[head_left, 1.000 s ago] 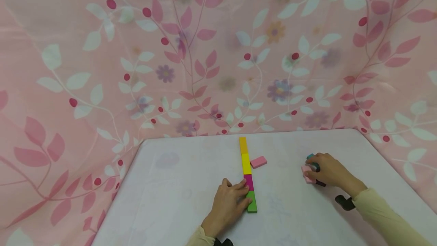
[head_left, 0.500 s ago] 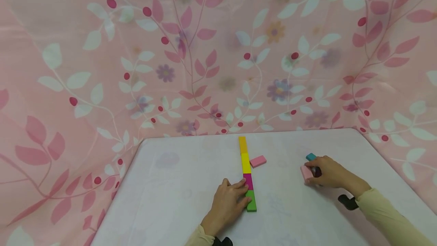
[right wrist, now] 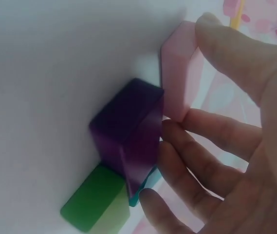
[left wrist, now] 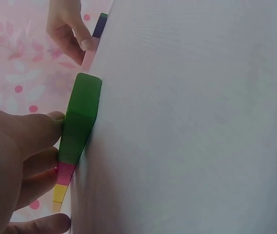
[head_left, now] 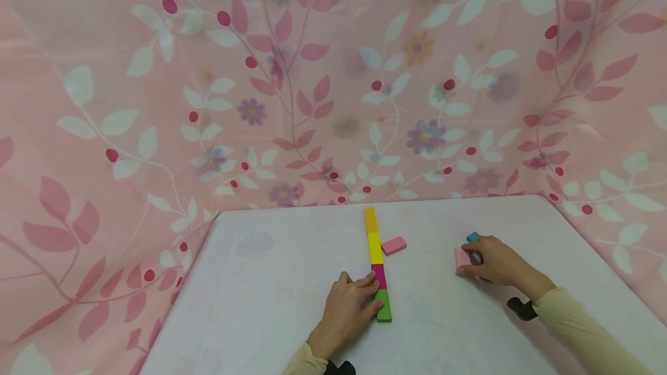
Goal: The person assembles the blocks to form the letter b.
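Note:
A row of domino-like blocks runs away from me on the table: orange (head_left: 370, 220), yellow (head_left: 375, 249), magenta (head_left: 378, 276) and green (head_left: 384, 312). My left hand (head_left: 345, 312) lies along its left side, thumb tip at the green block and fingertips at the magenta one. At the right, my right hand (head_left: 495, 262) pinches a pale pink block (right wrist: 179, 70) between thumb and index finger. Close by its other fingers, in the right wrist view, lie a purple block (right wrist: 128, 122), a second green block (right wrist: 94, 197) and a mostly hidden teal block (head_left: 473, 237).
Another pink block (head_left: 394, 246) lies slantwise just right of the yellow one. The white-covered table (head_left: 260, 271) ends at a pink floral cloth backdrop (head_left: 312, 103). Black wrist mounts (head_left: 521, 308) show at both sleeves.
My right hand has taken hold of the pale pink block and drawn it slightly left, away from the blocks beside it. My left hand and the row have stayed in place.

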Demonstrator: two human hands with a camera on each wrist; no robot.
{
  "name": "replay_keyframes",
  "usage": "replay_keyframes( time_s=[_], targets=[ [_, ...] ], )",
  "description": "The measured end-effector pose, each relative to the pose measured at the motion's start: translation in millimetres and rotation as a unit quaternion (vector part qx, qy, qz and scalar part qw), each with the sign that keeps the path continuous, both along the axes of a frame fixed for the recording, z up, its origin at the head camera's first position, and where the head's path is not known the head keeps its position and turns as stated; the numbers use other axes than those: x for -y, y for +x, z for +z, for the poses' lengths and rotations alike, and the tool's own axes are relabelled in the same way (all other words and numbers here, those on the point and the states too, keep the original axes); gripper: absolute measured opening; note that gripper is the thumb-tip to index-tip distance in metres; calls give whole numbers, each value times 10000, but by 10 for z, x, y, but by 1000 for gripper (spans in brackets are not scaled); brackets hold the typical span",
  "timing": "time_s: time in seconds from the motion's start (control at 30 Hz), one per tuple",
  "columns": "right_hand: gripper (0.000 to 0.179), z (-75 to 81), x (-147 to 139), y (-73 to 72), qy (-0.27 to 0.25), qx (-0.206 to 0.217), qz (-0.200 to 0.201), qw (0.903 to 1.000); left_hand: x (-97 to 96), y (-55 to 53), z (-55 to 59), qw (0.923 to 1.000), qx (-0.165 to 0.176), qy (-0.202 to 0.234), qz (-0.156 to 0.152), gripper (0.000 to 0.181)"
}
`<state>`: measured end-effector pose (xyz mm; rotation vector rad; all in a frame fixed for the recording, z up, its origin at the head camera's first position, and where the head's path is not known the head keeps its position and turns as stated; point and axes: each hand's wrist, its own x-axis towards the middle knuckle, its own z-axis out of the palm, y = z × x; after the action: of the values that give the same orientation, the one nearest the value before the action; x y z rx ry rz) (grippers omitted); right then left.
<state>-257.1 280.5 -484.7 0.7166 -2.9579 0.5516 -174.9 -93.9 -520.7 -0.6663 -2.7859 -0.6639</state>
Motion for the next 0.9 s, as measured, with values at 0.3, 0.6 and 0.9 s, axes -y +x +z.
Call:
replay_keyframes(
  time_s=[0.3,0.6,0.9],
  targets=[
    [65,-23,117,-4,66,-97,-79,9999,3,1,-2,10000,52,-69,-16,41],
    [74,-43,224,-26,103,-41,-360,9993,6,-7,3,9999,114,-67,8,41],
    [86,-11,268,-11,319,120,-398,9986,1,-10,8,9998,163,-75,7,41]
  ],
)
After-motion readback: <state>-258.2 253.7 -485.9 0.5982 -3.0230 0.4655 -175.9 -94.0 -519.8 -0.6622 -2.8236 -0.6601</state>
